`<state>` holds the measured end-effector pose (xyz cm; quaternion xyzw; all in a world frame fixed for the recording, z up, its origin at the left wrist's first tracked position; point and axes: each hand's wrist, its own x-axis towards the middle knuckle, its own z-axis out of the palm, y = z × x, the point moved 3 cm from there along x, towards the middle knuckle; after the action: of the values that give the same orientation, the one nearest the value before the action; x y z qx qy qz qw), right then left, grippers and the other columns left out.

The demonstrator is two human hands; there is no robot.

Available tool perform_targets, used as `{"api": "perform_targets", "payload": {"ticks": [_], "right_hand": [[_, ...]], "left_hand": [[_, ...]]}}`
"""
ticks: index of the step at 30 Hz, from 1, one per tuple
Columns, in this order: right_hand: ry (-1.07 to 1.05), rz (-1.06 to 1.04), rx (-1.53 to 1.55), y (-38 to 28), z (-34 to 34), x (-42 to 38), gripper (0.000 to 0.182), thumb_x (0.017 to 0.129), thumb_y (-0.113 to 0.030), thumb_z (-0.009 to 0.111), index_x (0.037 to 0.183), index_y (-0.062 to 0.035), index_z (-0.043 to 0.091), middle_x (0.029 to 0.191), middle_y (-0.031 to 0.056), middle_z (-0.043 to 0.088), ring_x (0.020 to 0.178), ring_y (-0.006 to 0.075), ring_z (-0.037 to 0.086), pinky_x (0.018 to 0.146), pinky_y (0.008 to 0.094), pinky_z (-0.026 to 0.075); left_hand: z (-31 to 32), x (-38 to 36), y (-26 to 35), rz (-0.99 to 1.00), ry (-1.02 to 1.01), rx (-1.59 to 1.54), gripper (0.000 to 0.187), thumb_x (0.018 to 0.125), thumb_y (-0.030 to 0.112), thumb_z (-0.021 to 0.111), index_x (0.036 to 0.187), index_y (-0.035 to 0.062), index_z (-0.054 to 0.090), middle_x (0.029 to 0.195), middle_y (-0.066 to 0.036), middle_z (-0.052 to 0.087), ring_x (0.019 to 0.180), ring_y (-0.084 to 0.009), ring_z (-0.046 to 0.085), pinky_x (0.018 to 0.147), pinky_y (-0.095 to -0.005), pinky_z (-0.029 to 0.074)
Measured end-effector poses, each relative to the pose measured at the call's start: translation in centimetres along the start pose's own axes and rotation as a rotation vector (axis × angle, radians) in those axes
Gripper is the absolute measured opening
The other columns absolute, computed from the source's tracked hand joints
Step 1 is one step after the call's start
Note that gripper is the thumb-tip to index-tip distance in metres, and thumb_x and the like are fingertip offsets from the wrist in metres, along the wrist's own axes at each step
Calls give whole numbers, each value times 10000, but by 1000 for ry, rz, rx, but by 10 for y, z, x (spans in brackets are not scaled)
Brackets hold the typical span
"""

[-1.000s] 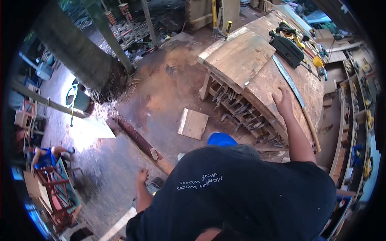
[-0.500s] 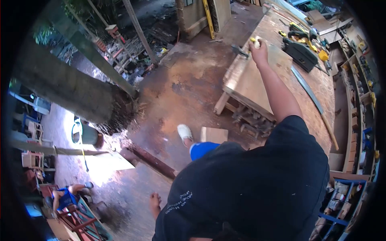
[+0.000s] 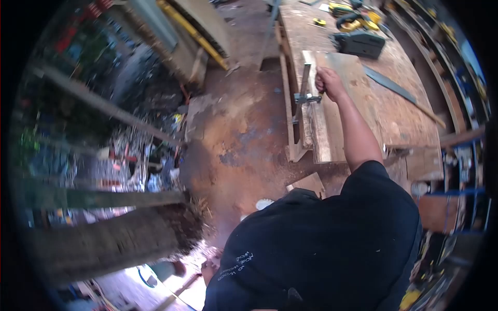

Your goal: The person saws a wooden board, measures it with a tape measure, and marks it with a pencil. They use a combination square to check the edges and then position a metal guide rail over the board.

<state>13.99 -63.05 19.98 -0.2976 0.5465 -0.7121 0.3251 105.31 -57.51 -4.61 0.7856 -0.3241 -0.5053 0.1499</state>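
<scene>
Here, the workbench (image 3: 399,111) carries a plank (image 3: 340,103) along its left edge. A bar clamp (image 3: 306,96) grips that plank's outer edge. The right hand (image 3: 328,83) is closed around the clamp's handle. The left hand (image 3: 211,267), low beside the torso, is too blurred to tell.

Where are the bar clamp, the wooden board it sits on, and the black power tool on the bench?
bar clamp (image 3: 306,97), head view, on its metal jaw head.
wooden board (image 3: 340,111), head view, on its bare top face.
black power tool (image 3: 361,44), head view, on its dark body.
</scene>
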Motion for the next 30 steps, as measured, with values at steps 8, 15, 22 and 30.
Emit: {"api": "perform_targets", "payload": {"ticks": [8, 15, 22, 30], "right_hand": [[1043, -346, -578, 7, 29, -13, 354, 985, -309, 524, 806, -10, 586, 608, 26, 577, 568, 114, 542, 554, 282, 432], [548, 7, -112, -6, 16, -7, 271, 981, -290, 533, 868, -48, 578, 567, 12, 523, 471, 91, 467, 428, 270, 352], [1212, -188, -286, -3, 43, -16, 351, 991, -388, 503, 955, -60, 623, 542, -9, 480, 437, 88, 439, 395, 255, 331], [583, 63, -192, -26, 31, -19, 347, 985, -386, 505, 954, -53, 599, 500, -7, 429, 418, 108, 414, 442, 267, 355]], "left_hand": [[98, 167, 368, 414, -551, 227, 168, 943, 186, 597, 1050, 57, 591, 715, 5, 543, 545, -69, 465, 444, -213, 345], [223, 176, 556, 644, -786, 442, 315, 921, 231, 631, 1170, 43, 590, 1067, -66, 641, 885, -143, 617, 746, -276, 493], [385, -32, 668, 1260, -1428, 645, 420, 896, 219, 650, 1239, 2, 541, 1208, -152, 599, 1171, -249, 559, 992, -358, 435], [517, -282, 653, 1562, -1985, 375, 661, 865, 291, 677, 1395, 18, 391, 1347, -200, 470, 1302, -296, 431, 1094, -426, 330]]}}
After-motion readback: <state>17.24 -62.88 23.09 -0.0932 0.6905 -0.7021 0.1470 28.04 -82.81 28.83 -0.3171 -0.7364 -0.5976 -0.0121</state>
